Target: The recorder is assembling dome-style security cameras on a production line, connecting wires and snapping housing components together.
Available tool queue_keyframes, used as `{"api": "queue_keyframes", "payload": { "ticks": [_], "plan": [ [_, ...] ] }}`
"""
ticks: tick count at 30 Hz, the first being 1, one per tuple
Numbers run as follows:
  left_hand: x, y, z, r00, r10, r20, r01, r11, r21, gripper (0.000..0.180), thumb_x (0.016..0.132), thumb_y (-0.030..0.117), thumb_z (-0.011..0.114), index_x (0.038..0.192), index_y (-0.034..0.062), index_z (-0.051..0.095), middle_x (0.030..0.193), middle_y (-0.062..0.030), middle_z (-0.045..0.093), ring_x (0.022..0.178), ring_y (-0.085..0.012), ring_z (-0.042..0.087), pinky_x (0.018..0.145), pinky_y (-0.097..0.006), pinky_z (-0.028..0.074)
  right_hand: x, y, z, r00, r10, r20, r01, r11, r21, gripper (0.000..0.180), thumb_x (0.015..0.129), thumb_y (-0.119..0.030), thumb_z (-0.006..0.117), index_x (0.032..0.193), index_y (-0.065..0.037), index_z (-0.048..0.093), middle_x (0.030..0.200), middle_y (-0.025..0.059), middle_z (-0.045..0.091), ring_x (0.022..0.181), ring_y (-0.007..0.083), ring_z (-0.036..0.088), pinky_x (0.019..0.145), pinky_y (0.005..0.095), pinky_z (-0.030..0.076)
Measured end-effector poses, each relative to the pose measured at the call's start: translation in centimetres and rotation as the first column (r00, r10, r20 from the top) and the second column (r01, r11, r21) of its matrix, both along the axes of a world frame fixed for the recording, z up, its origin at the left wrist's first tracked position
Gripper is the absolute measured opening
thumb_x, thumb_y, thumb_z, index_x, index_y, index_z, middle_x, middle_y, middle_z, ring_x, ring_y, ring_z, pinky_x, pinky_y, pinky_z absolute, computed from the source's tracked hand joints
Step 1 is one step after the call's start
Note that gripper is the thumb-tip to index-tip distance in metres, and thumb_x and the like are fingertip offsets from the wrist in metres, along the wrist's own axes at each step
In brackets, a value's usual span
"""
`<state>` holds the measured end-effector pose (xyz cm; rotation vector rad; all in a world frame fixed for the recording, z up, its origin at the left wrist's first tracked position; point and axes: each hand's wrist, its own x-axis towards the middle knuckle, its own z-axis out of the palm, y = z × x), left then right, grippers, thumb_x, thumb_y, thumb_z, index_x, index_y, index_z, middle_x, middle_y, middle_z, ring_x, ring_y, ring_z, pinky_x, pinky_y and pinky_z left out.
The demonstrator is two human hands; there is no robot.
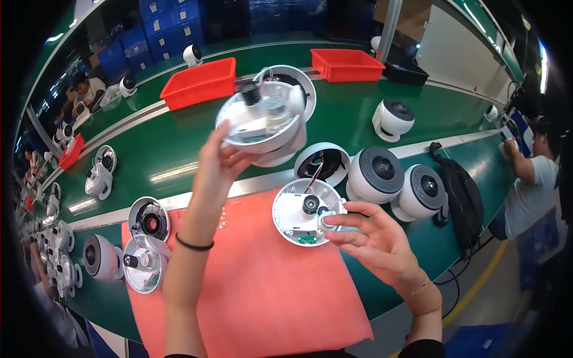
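Note:
My left hand (pixel 218 158) grips the rim of an opened white dome camera (pixel 256 134), raised over the green belt. A black lens and a clear round part show inside it, and its back shell (pixel 301 83) hangs on wires. My right hand (pixel 382 244) has its fingertips closed at the right rim of another opened camera (pixel 295 218) on the pink mat (pixel 256 280). They are at a small silvery round part (pixel 327 221) beside its black lens. That camera's loose shell (pixel 322 161) lies behind, joined by red and dark wires.
Two closed white cameras (pixel 375 173) (pixel 419 192) stand to the right, beside a black bag (pixel 459 197). At left are an opened camera (pixel 143 262) and a closed one (pixel 101 256). Red bins (pixel 200 82) (pixel 347 64) line the belt's far side. A person (pixel 531 161) sits far right.

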<state>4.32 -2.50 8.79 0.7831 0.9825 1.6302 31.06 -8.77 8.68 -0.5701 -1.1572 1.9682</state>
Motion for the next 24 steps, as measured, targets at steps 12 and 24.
{"api": "queue_keyframes", "payload": {
  "ticks": [12,24],
  "plan": [
    [-4.6,-13.2,1.4,0.994,0.106,0.027,-0.104,0.992,-0.073,0.040,0.088,0.031,0.047,0.113,0.0000,0.052,0.106,-0.0107,0.061,0.098,-0.0190,0.059,0.083,-0.030,0.048,-4.1,1.0,-0.4,0.812,-0.575,0.098,-0.139,-0.027,0.990,0.041,0.057,-0.004,0.073,0.097,-0.008,0.065,0.095,0.0071,0.061,0.078,0.0206,0.053,0.064,0.0303,0.043],
    [-8.9,-16.3,3.1,0.984,-0.013,-0.178,-0.019,0.984,-0.178,0.030,0.086,0.024,0.048,0.100,-0.0009,0.058,0.096,-0.0094,0.062,0.082,-0.0158,0.061,0.074,-0.028,0.049,-6.0,-1.5,-2.1,0.728,-0.665,-0.169,-0.360,-0.580,0.731,0.014,0.062,-0.017,0.061,0.070,-0.022,0.052,0.105,-0.0065,0.057,0.098,0.0238,0.033,0.083,0.0395,0.026]
  ]
}}
